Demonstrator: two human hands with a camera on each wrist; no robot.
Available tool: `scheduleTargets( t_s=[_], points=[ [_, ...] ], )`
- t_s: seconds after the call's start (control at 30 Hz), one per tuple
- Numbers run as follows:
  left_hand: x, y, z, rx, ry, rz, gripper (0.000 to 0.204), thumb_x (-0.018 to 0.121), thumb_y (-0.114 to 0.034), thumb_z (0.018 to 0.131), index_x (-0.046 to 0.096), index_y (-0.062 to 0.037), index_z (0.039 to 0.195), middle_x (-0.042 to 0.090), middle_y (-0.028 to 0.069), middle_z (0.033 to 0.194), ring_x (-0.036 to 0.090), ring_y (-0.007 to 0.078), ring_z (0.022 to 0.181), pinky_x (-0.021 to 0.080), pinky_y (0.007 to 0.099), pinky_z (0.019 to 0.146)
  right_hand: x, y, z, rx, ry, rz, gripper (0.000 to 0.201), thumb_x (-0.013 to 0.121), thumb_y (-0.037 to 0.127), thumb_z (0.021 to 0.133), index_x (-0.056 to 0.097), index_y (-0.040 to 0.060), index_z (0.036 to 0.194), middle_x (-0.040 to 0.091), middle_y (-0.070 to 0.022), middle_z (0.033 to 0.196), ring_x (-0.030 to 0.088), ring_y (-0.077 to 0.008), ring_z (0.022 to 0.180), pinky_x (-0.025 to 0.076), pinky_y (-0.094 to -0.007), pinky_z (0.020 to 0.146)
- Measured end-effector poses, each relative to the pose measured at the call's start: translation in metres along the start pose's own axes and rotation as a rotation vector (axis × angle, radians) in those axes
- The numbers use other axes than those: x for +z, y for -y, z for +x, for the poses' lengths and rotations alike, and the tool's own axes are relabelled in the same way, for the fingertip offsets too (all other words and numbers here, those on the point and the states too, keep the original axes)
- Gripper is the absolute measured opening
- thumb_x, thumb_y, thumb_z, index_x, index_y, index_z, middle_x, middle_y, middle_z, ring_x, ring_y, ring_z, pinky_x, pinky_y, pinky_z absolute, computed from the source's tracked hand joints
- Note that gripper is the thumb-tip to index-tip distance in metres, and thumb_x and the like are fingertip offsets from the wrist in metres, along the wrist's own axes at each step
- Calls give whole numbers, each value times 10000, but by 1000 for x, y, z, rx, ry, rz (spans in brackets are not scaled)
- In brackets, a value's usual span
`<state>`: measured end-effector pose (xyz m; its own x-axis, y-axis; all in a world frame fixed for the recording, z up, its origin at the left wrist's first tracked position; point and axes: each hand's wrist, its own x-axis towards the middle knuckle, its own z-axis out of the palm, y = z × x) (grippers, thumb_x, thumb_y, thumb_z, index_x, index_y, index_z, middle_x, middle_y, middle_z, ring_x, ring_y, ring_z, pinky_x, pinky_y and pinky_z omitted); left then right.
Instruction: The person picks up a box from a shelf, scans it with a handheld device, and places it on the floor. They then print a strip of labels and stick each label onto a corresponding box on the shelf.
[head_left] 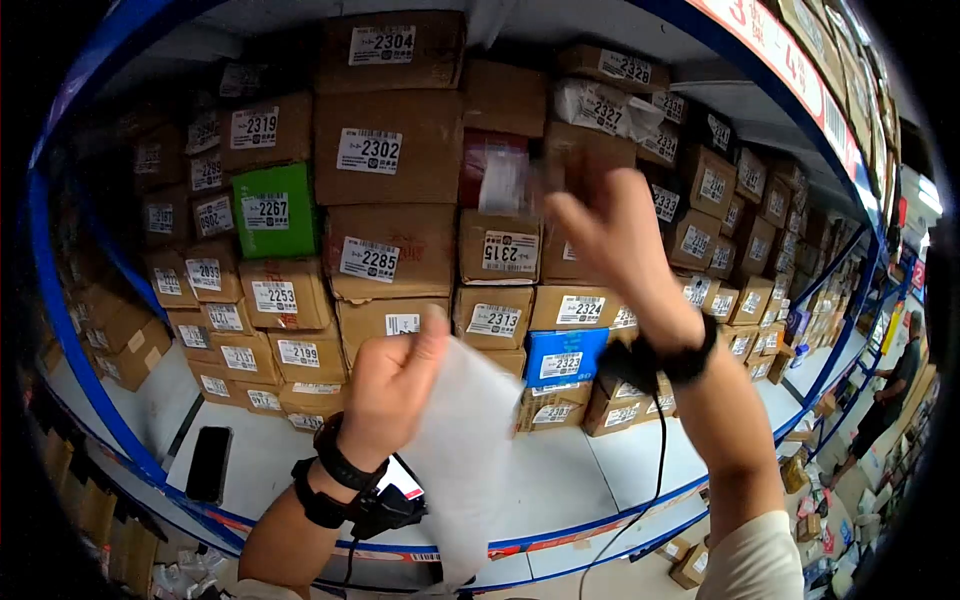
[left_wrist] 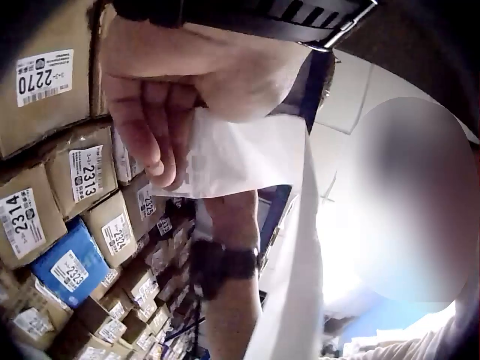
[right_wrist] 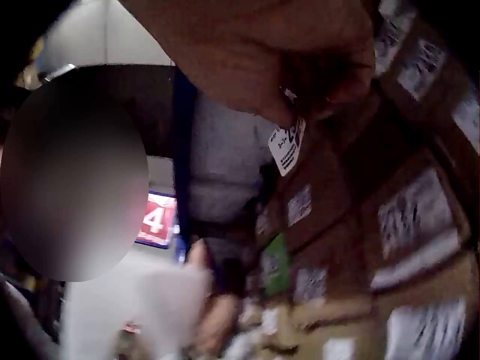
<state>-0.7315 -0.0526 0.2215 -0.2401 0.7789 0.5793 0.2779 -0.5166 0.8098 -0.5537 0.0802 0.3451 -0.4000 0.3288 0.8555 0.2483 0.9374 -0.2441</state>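
Observation:
My left hand [head_left: 392, 390] [left_wrist: 199, 71] grips a white paper strip [head_left: 465, 440] [left_wrist: 251, 157], thumb raised in the head view; the strip hangs down. Raised before the stacked boxes, my right hand [head_left: 620, 235] [right_wrist: 277, 56] is blurred in the head view. The right wrist view shows it pinching a small printed white label [right_wrist: 285, 156] with curled fingers. Behind and left of that hand is a red package [head_left: 478, 170] with a whitish plastic piece over it. Box 2302 [head_left: 385, 115] and box 2315 [head_left: 498, 270] are nearby in the stacks.
Numbered cardboard boxes, a green package [head_left: 275, 240] and a blue package [head_left: 560, 350] fill the shelf. A black phone [head_left: 208, 465] lies at the shelf's front left. Blue uprights frame the shelf; a black cable [head_left: 660, 455] hangs from the right wrist. A person [head_left: 895, 385] stands far right.

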Motion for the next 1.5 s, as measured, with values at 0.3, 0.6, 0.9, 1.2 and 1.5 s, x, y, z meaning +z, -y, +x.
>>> scheduleTargets(
  t_s=[0.3, 0.6, 0.9, 1.2, 1.5],
  points=[
    [-10, -8, -16, 15, 48, -312, 278, 643, 25, 884, 551, 56, 1144, 682, 124, 1007, 648, 109, 871, 531, 237, 763, 25, -18, 103, -291, -259, -663, 426, 600, 404, 892, 589, 24, 1083, 658, -224, 929, 642, -398, 824, 528, -475, 697],
    [-1, -9, 3, 108, -7, -355, 352, 616, 40, 894, 492, 49, 1224, 667, 120, 1074, 640, 115, 934, 528, 239, 801, 13, -11, 28, -369, 12, -222, 212, 707, 161, 842, 662, 35, 1006, 676, -116, 921, 647, -218, 711, 512, -315, 604],
    [13, -9, -4, 110, 81, -420, 441, 639, 28, 882, 452, 35, 1281, 674, 136, 1059, 650, 135, 951, 534, 263, 815, 8, 26, -76, -247, 313, 126, 233, 735, 122, 811, 674, 0, 1000, 659, -142, 869, 640, -270, 727, 507, -344, 640],
    [4, -4, -10, 200, 200, -131, 527, 552, 83, 868, 389, -8, 1360, 665, 143, 1120, 629, 146, 1047, 491, 272, 865, 3, 23, -71, 454, 535, 683, 185, 622, 158, 952, 634, -15, 1016, 668, -58, 850, 668, -124, 748, 538, -248, 623],
    [-31, 4, -43, 124, -52, -59, 487, 558, 77, 853, 414, 13, 1313, 672, 150, 1121, 622, 142, 1042, 476, 263, 885, 0, -18, 12, -304, -165, 23, 131, 639, 76, 900, 681, 10, 1005, 711, -122, 961, 681, -182, 835, 541, -306, 727]
  ],
)
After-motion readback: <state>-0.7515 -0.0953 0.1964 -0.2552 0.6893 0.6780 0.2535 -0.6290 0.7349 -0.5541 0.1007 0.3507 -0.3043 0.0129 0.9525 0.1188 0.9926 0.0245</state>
